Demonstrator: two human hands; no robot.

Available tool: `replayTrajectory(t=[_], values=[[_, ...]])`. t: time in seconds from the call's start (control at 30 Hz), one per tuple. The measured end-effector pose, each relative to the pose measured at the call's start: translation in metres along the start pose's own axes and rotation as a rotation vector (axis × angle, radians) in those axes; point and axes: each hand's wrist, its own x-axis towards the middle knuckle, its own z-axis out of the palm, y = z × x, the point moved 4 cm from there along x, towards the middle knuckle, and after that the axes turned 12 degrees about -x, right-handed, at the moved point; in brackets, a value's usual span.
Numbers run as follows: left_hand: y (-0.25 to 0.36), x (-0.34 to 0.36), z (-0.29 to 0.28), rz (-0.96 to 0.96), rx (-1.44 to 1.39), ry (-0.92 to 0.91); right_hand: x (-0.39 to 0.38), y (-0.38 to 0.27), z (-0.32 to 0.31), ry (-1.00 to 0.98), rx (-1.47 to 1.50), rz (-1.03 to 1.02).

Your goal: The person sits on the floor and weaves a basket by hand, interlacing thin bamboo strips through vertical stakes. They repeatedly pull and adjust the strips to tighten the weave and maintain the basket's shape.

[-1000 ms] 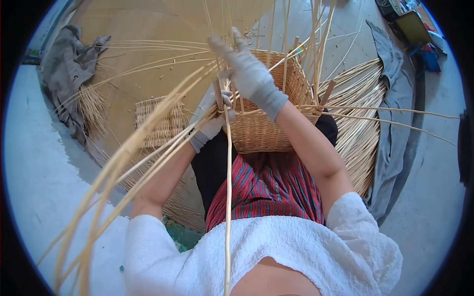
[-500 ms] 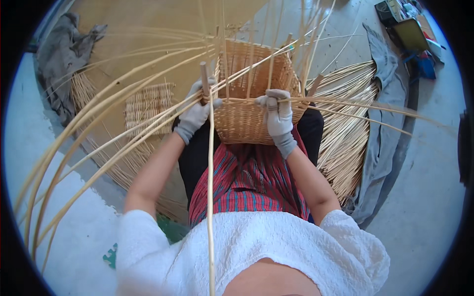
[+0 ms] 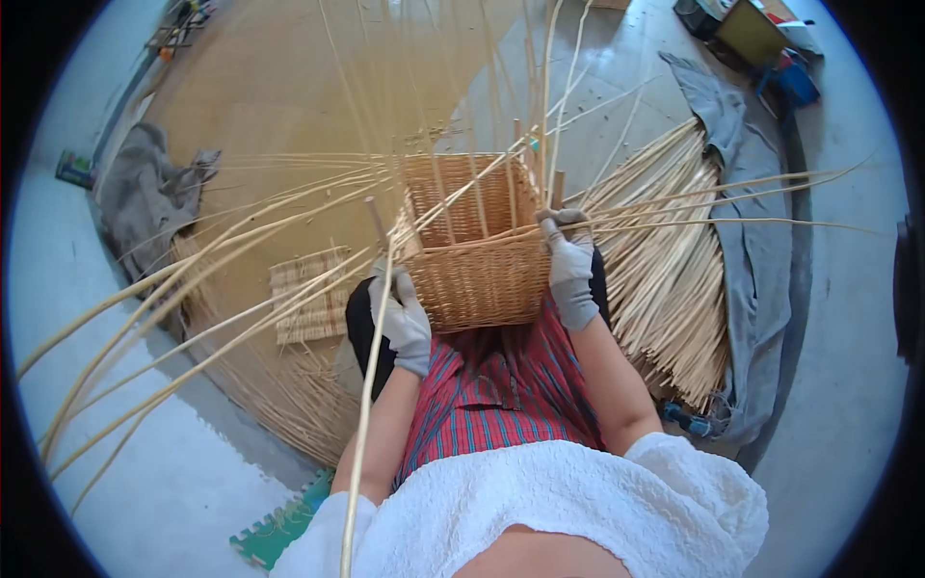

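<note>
A woven cane basket point(image 3: 482, 294) with upright stakes sits over my lap, long pale canes point(image 3: 193, 328) fanning from its rim to both sides. My left hand point(image 3: 400, 313), in a pale glove, has its fingers curled on the basket's lower left front corner, beside a long cane running down toward me. My right hand point(image 3: 568, 260), also gloved, grips the front right corner at the rim, where canes cross near a short wooden post point(image 3: 559, 188). A similar post point(image 3: 375, 214) stands at the front left corner.
A flat woven panel point(image 3: 310, 301) lies at left by a grey cloth point(image 3: 140, 193). A bundle of canes point(image 3: 665, 289) rests on grey fabric point(image 3: 747, 308) at right, near a power tool point(image 3: 689, 421). Boxes point(image 3: 742, 34) stand at back right; a green foam mat point(image 3: 279, 525) lies lower left.
My left hand has moved down from the left post to the basket's lower corner. My right hand came down to the front rim, then shifted to the right corner. The view has shifted too.
</note>
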Motion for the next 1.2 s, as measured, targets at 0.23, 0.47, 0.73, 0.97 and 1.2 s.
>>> replayTrajectory(t=[0.23, 0.47, 0.73, 0.97, 1.2], values=[[-0.011, 0.032, 0.075, -0.784, -0.025, -0.645, 0.017, -0.024, 0.032, -0.356, -0.45, -0.201], [-0.04, 0.036, 0.084, -0.487, 0.121, -0.439, 0.068, -0.028, 0.167, -0.341, -1.165, -0.726], [-0.025, 0.029, 0.067, -0.557, 0.126, -0.39, -0.018, -0.011, -0.028, -0.171, -0.207, -0.052], [0.046, 0.023, 0.144, -0.566, -0.096, -0.553, -0.011, -0.068, -0.086, 0.131, -0.254, -0.136], [0.024, 0.012, 0.171, -0.765, -0.073, -0.61, 0.072, -0.131, 0.041, -0.03, -1.187, -0.851]])
